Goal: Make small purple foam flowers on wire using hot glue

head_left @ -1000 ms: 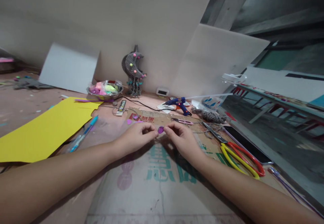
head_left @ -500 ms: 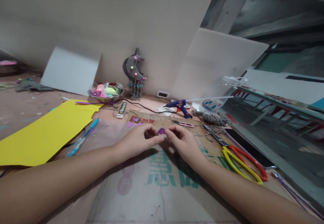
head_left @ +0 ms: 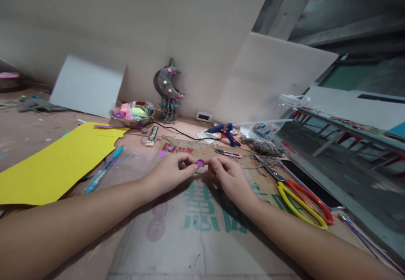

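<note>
Our left hand and right hand pinch the small purple piece with closed fingertips, just above the cardboard sheet on the table; any reshaping, we judge, demands fine fingertip control.

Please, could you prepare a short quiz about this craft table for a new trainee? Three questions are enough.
1. True or false: the left hand and the right hand both pinch the small purple piece.
2. What colour is the paper sheet on the person's left? A red, B yellow, C green.
3. Fill in: the scissors lie on the side of the ___ hand.
Key: 1 true; 2 B; 3 right.
</note>
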`<action>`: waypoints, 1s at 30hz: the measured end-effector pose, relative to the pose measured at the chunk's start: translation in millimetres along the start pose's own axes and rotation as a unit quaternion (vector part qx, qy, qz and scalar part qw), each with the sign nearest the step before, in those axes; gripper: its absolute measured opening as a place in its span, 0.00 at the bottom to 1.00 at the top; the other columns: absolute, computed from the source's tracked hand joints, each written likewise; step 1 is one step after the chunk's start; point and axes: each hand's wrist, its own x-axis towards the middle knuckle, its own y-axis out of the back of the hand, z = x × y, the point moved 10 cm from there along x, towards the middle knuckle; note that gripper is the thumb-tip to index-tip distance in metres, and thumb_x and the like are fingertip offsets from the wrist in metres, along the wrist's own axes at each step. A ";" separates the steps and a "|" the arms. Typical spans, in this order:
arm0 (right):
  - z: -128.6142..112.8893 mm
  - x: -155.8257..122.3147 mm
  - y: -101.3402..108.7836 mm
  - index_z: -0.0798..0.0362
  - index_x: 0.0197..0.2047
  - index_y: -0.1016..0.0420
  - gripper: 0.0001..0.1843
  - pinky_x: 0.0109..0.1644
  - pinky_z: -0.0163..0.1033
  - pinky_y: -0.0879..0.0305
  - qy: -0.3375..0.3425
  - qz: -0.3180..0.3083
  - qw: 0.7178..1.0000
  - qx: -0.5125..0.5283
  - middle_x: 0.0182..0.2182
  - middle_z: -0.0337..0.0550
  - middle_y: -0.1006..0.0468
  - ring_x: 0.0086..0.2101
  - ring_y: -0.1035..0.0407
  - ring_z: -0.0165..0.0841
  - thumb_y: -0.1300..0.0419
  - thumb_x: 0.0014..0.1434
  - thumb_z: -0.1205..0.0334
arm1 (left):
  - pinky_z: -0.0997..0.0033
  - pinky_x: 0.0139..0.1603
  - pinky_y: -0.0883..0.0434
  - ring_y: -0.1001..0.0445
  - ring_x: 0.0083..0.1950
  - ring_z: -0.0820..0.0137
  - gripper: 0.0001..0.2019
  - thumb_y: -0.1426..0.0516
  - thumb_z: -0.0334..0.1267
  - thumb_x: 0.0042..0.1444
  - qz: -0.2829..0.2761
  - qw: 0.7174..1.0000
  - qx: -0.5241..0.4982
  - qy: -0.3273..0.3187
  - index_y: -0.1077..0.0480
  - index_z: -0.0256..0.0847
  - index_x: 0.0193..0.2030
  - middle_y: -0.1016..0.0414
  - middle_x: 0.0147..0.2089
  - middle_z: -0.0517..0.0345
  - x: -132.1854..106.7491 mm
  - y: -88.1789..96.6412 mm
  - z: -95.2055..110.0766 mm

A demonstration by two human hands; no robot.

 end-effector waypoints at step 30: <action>2.5 -4.6 -29.2 0.54 0.34 0.35 0.11 0.31 0.33 0.39 -0.052 -0.096 0.984 0.141 0.27 0.36 0.32 0.26 0.37 0.26 0.39 0.52 0.56 | 0.73 0.33 0.38 0.31 0.32 0.71 0.08 0.46 0.39 0.53 0.014 0.985 0.137 -0.104 0.31 0.39 0.27 0.27 0.29 0.60 -6.3 1.5 25.9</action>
